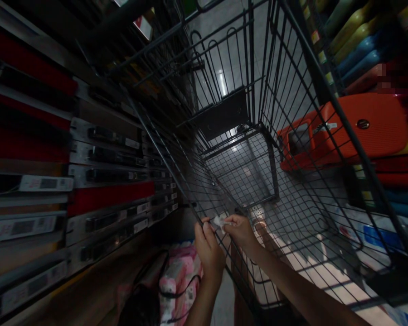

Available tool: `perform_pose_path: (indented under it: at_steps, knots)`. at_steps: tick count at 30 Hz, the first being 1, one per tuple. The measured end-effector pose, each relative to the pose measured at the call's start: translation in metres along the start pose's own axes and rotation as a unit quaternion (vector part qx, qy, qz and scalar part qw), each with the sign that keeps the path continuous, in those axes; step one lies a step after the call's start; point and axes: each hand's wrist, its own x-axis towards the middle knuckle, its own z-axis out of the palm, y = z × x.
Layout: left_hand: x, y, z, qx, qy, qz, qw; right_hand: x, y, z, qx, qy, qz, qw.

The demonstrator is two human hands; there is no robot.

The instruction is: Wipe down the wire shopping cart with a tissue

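Observation:
A wire shopping cart (258,290) fills the middle of the head view. My left hand (209,253) is closed on its near side rim, with the fingers curled over the dark bar. Just to the right, my right hand (240,233) pinches a small crumpled white tissue (220,221) between thumb and fingers. The tissue lies against the same rim, close to my left fingertips. Both forearms come in from the lower edge of the view.
Shelves of packaged goods with price labels (47,183) line the left side. Pink-and-white packs (177,276) lie low beside the cart. A bright orange moulded item (367,124) and stacked colourful packs (357,54) stand on the right. The cart's child-seat panel (222,115) is farther off.

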Motion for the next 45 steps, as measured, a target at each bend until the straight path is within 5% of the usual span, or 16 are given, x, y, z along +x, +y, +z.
perform_pose_path:
  at_steps: [5,9,26,40,45]
  knots:
    - [-0.001,-0.001,-0.002,-0.007,-0.003,-0.019,1.0,-0.004,-0.011,0.018,0.025,0.009,-0.026,0.999]
    - [-0.002,-0.002,-0.003,-0.005,-0.006,-0.029,1.0,0.015,0.002,0.024,-0.001,0.046,-0.011,0.999]
    - [-0.011,0.026,0.005,-0.026,0.015,-0.067,0.997,0.091,0.063,-0.004,-0.105,0.08,0.055,0.99]
    - [-0.012,0.021,0.011,-0.014,-0.007,-0.071,0.997,0.119,0.077,-0.031,-0.118,0.196,0.038,0.973]
    - [-0.02,0.024,0.021,-0.015,-0.001,-0.073,0.997,0.122,0.067,-0.03,-0.099,0.168,0.044,0.98]
